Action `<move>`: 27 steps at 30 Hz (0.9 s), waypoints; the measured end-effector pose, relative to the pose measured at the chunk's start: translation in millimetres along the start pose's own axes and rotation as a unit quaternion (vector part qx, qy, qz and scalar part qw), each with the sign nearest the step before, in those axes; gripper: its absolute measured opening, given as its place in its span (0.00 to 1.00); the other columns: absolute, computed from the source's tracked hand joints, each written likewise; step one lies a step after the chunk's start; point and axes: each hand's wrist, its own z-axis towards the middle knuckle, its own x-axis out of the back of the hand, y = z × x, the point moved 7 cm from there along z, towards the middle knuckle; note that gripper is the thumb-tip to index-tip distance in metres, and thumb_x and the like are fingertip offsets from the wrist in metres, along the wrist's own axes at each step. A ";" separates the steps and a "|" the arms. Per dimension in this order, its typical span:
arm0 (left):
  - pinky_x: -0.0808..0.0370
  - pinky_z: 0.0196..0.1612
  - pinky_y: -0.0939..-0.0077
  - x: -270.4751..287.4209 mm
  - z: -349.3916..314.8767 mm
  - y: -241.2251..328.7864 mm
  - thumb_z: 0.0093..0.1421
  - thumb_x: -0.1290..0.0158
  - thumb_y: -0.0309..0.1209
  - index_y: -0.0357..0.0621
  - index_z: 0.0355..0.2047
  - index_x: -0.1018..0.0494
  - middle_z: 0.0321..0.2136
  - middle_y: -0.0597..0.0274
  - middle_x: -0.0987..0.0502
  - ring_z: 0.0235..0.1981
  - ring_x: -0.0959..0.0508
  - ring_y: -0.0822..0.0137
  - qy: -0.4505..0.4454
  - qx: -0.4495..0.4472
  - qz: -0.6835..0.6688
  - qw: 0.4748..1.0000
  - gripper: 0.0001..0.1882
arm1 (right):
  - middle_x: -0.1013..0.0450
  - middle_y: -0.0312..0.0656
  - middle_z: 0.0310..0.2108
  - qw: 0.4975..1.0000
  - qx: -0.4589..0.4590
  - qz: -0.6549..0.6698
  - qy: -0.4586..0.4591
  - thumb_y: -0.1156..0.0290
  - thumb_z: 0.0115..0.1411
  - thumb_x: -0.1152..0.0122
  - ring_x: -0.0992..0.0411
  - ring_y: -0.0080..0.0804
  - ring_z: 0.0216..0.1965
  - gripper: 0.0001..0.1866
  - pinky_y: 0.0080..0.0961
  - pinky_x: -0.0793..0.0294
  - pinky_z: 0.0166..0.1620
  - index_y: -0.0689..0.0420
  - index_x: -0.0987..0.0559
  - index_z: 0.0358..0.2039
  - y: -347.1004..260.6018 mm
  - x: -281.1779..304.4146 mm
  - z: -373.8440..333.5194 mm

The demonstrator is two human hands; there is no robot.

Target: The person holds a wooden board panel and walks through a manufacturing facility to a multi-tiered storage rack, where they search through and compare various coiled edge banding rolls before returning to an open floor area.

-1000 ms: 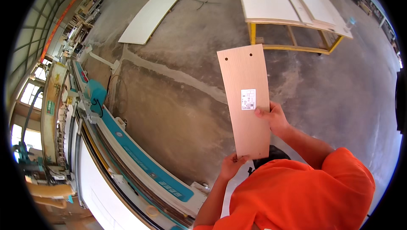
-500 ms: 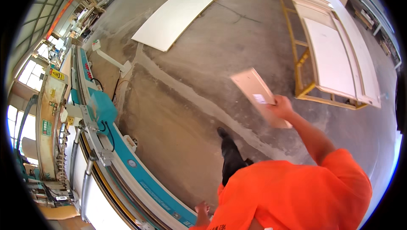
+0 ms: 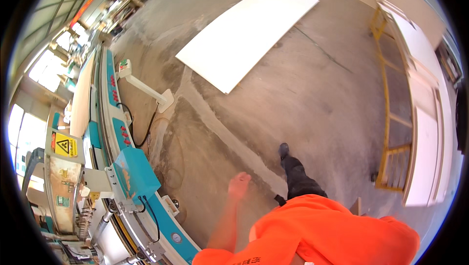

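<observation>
My left hand [image 3: 239,185] swings out in front of me over the bare concrete floor [image 3: 312,94], fingers loosely curled with nothing in them. It hangs about an arm's length right of the teal and white machine [image 3: 128,170]. My right hand is hidden behind my orange shirt [image 3: 332,231]. A pale corner of a board [image 3: 355,205] pokes out beside my right side. My dark trouser leg and shoe [image 3: 289,165] step forward.
A large white panel [image 3: 246,33] lies flat on the floor ahead. A yellow frame cart [image 3: 388,118] carrying white panels [image 3: 425,162] stands on the right. The long machine runs along the left, with a white pedestal stand [image 3: 146,88] beside it.
The pale labelled board I held up in both hands went to my right hand alone, then dropped out of sight. My left hand swung forward, and the view turned left.
</observation>
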 end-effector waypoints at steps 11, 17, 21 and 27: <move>0.26 0.25 0.75 36.9 12.0 -254.9 0.55 0.45 0.38 0.41 0.35 0.25 0.21 0.60 0.23 0.22 0.23 0.70 -0.119 0.254 -0.007 0.960 0.13 | 0.23 0.51 0.33 0.852 0.492 0.064 0.169 0.64 0.46 0.34 0.23 0.41 0.35 0.21 0.35 0.26 0.38 0.64 0.21 0.37 -718.1 397.0 -133.6; 0.26 0.28 0.71 84.7 124.0 -165.1 0.57 0.50 0.39 0.46 0.37 0.26 0.22 0.60 0.25 0.24 0.23 0.66 -0.110 0.262 0.067 0.956 0.13 | 0.23 0.53 0.32 0.788 0.547 0.198 0.204 0.65 0.47 0.35 0.23 0.43 0.35 0.18 0.35 0.25 0.37 0.65 0.21 0.36 -940.5 520.9 -218.2; 0.27 0.30 0.71 137.5 268.5 -161.7 0.58 0.51 0.44 0.46 0.40 0.25 0.22 0.59 0.24 0.25 0.23 0.66 -0.113 0.173 0.110 0.972 0.17 | 0.22 0.52 0.29 0.803 0.550 0.130 0.189 0.69 0.43 0.34 0.22 0.38 0.32 0.18 0.32 0.24 0.36 0.65 0.21 0.35 -1021.7 481.9 -205.3; 0.29 0.32 0.77 372.0 503.6 -84.2 0.57 0.49 0.35 0.37 0.36 0.24 0.24 0.64 0.23 0.27 0.25 0.74 0.156 0.241 -0.255 0.923 0.14 | 0.25 0.55 0.39 0.903 0.392 -0.145 0.097 0.58 0.43 0.34 0.26 0.48 0.42 0.25 0.37 0.26 0.44 0.62 0.21 0.39 -1033.5 339.5 -158.7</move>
